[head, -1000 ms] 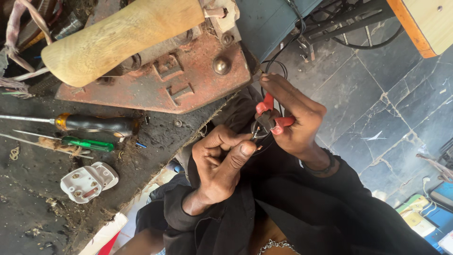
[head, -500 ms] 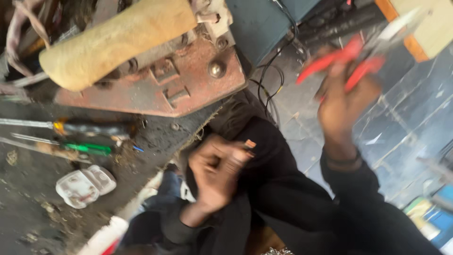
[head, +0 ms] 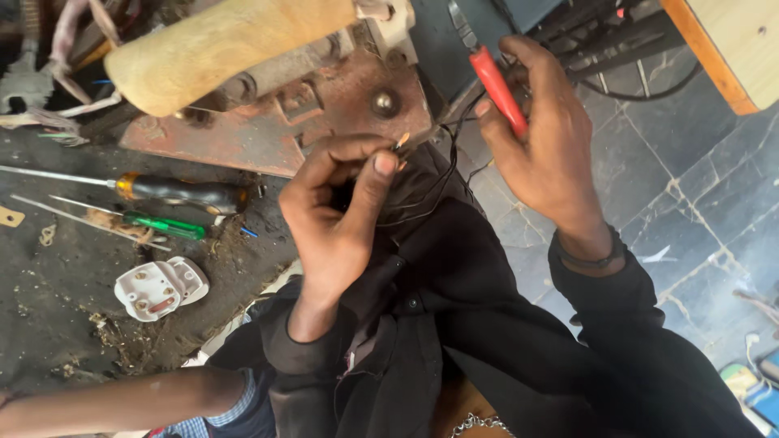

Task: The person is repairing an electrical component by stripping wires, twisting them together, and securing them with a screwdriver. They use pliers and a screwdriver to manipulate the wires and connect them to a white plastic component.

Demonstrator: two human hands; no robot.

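Left hand (head: 341,211) centre frame, fingers curled tight, thumb and forefinger pinching a thin black wire (head: 430,182) whose bare copper tip pokes out just above the fingertips. Right hand (head: 544,138) upper centre-right, fingers wrapped closed around red-handled pliers (head: 497,85), metal nose pointing up toward the top edge. Wire loops between both hands, over the black sleeves. Rusty metal plate (head: 268,134) upper centre, just left of the left hand; pale wooden handle (head: 227,49) lies across it at upper left. Black-handled screwdriver (head: 174,192) left of centre on the dark bench (head: 57,324); green screwdriver (head: 158,225) just below it. White plug (head: 158,288), opened up, lower left. Another person's forearm (head: 122,401) along the bottom left edge, checked cuff showing. Wooden board (head: 730,40) with orange edge upper right corner. Grey tiled floor (head: 698,186) right side. Small coloured packages at lower right edge, too cropped to tell.
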